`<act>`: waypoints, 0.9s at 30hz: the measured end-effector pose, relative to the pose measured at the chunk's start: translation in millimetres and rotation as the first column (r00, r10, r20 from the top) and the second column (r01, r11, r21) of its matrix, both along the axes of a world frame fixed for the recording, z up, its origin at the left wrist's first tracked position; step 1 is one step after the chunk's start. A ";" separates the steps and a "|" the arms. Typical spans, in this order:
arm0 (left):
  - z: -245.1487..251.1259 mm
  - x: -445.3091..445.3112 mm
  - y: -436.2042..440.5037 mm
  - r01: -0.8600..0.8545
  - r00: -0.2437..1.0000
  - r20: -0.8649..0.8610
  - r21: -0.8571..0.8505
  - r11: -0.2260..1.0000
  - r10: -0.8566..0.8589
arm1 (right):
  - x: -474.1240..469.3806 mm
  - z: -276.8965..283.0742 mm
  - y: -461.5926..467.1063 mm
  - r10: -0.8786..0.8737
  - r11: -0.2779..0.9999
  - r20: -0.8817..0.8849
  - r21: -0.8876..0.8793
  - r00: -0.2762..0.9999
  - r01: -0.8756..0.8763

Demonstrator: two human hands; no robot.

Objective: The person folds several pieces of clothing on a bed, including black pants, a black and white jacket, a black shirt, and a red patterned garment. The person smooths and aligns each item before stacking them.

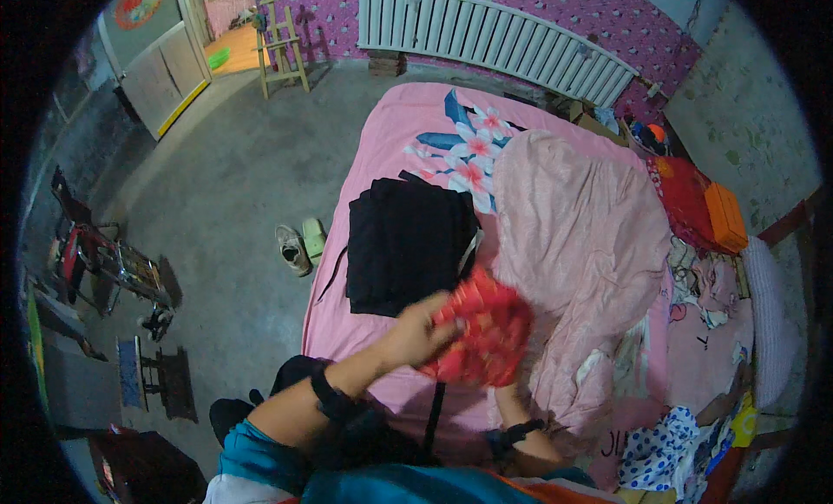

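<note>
My left hand [426, 331] is shut on the left side of a red patterned cloth [488, 331], which is blurred. The cloth hides most of my right hand [511, 396]; only its wrist side shows below the cloth, so its fingers cannot be made out. Just beyond my left hand lies a stack of folded black fabric [410, 243] on the pink flowered bed sheet [384, 133]. A crumpled pale pink blanket [579, 211] spreads over the bed to the right of the red cloth. A black strap [435, 416] hangs down below the cloth.
A red bundle and an orange box [725, 217] sit at the bed's right edge, near loose clothes and a blue-dotted white cloth [657, 448]. A shoe [293, 250] and a green slipper [314, 240] stand on the floor at left. A white radiator [488, 32] lines the far wall.
</note>
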State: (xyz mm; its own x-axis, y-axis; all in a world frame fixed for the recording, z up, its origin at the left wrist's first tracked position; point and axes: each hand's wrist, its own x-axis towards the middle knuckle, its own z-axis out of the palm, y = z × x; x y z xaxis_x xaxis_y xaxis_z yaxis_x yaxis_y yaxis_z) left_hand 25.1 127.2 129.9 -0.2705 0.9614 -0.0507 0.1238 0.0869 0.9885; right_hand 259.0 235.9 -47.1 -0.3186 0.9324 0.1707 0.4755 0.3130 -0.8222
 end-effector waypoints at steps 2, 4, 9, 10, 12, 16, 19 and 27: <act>28.1 -26.3 18.3 -0.138 0.938 0.343 0.236 0.962 0.050 | 2.7 10.4 12.5 -0.112 0.976 -0.188 -0.207 0.976 0.072; 40.4 -63.6 27.1 -0.240 0.971 0.009 0.120 0.963 0.240 | 6.6 24.3 26.4 -0.090 0.995 -0.106 -0.060 0.990 0.083; 14.3 -104.9 33.7 -0.711 0.579 -0.612 -0.056 0.701 0.538 | 10.7 48.0 63.0 -0.045 0.913 0.360 0.394 0.932 -0.108; 6.3 -103.2 34.2 -0.670 0.529 -0.649 0.077 0.739 0.547 | 10.6 48.9 72.5 -0.028 0.935 0.418 0.331 0.908 -0.124; -6.8 -95.3 35.1 -0.582 0.499 -0.705 0.157 0.798 0.503 | 10.1 46.4 91.3 -0.015 0.963 0.581 0.228 0.814 -0.145; -30.9 -69.8 45.6 -0.199 0.025 -0.977 0.202 0.959 0.211 | 15.9 23.5 122.9 0.274 0.958 0.563 -0.229 0.780 -0.171; -49.4 -70.0 56.4 -0.228 0.060 -0.998 -0.017 0.974 -0.003 | 33.2 -5.4 137.1 0.396 0.888 0.229 -0.342 0.889 -0.308; -81.1 -97.9 61.7 -0.273 0.167 -0.959 -0.266 0.925 -0.227 | 53.3 -64.7 164.2 0.451 0.787 -0.021 -0.461 0.892 -0.409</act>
State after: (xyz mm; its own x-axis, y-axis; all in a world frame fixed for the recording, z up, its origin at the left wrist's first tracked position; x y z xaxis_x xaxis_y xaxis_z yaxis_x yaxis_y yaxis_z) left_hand -72.8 189.0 48.8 -0.3553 0.9348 -0.0013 0.9336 0.3548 -0.0504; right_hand 312.2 400.1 -111.8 -0.6986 0.6621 -0.2715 0.4534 0.1160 -0.8837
